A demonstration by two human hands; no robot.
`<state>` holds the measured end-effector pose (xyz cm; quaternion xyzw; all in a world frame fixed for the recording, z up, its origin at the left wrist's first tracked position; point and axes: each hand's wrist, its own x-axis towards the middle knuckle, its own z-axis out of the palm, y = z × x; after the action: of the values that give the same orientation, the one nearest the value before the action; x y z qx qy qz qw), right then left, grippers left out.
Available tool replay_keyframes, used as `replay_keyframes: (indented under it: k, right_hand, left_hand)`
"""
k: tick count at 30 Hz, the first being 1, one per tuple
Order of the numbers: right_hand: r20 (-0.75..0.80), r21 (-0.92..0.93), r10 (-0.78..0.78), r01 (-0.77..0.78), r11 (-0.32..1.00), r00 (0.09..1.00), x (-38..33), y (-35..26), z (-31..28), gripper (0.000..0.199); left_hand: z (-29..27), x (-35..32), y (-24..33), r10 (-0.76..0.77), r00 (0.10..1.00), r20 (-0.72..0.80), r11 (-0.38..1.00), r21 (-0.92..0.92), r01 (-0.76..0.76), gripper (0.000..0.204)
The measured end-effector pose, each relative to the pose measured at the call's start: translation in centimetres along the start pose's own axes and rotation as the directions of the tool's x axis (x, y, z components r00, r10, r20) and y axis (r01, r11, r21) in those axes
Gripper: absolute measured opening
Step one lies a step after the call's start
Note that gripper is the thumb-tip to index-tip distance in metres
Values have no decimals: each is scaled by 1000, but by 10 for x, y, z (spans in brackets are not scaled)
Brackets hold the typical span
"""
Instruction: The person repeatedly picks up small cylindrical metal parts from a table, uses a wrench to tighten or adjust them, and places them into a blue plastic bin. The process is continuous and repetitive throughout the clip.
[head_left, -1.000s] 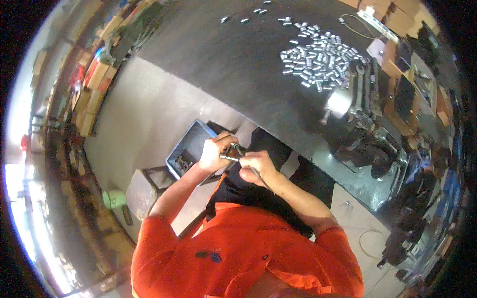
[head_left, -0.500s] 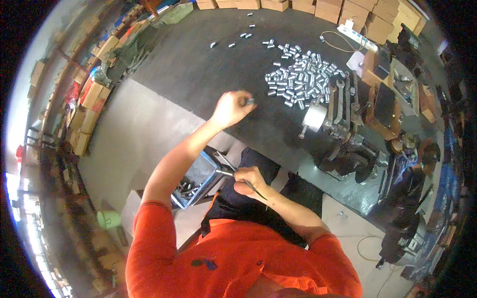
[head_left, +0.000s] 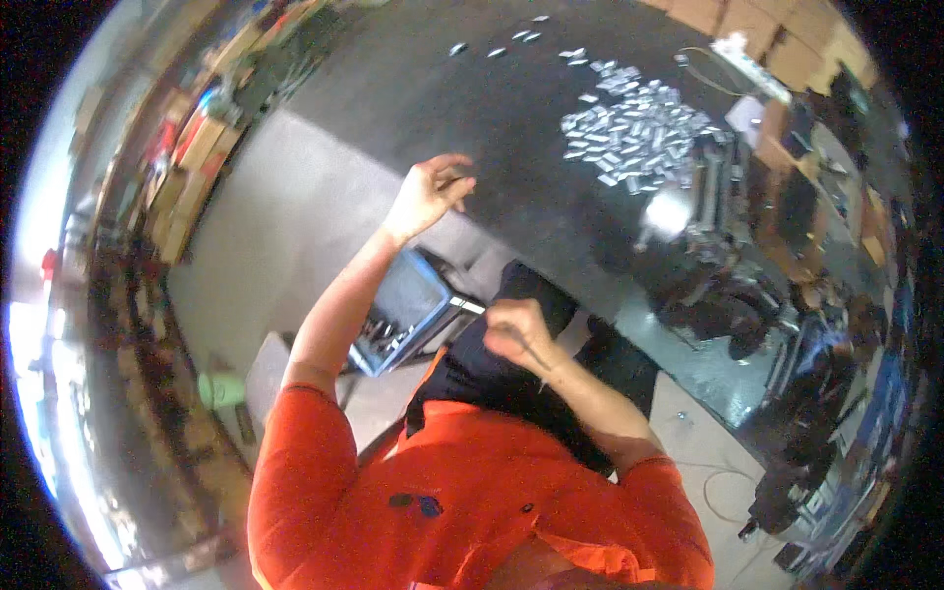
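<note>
My left hand [head_left: 433, 195] is raised over the near edge of the dark tabletop. Its thumb and forefinger are apart, and no piece shows clearly between them, though the hand is slightly blurred. Over my lap, my right hand [head_left: 514, 329] is closed around a thin dark rod [head_left: 536, 354], which sticks out toward the wrist. A short bright metal piece [head_left: 470, 306] shows at that fist, by the bin's corner; whether I hold it is unclear. Below my left forearm stands a blue-rimmed bin [head_left: 430, 264] with small metal parts inside. Many small shiny metal cylinders [head_left: 639, 133] lie piled on the table.
Right of the pile are wrenches [head_left: 710, 192] and a dark vise-like machine [head_left: 723, 310]. A white power strip [head_left: 752, 67] and cardboard boxes [head_left: 688, 12] line the far edge. Shelves with boxes [head_left: 187, 211] run along the left, and a pale green container [head_left: 221, 389] sits low there.
My left hand has drawn back leftward from the pile, and the metal cylinder at its fingertips no longer shows. My right hand stays closed on the rod. The whole view has shifted.
</note>
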<state>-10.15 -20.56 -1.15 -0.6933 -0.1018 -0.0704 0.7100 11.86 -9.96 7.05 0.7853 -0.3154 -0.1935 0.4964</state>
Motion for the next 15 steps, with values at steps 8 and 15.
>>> replay_keyframes:
  k: [8,15]
  right_hand:
    - [-7,-180,-105,102,978,994,5,3,9,26]
    - [-14,-219,-93,87,972,996,6,10,9,23]
  left_hand:
    - [-54,-190,-149,-438,898,45,630,728,271,37]
    - [-10,-210,-194,-456,880,134,605,772,196,25]
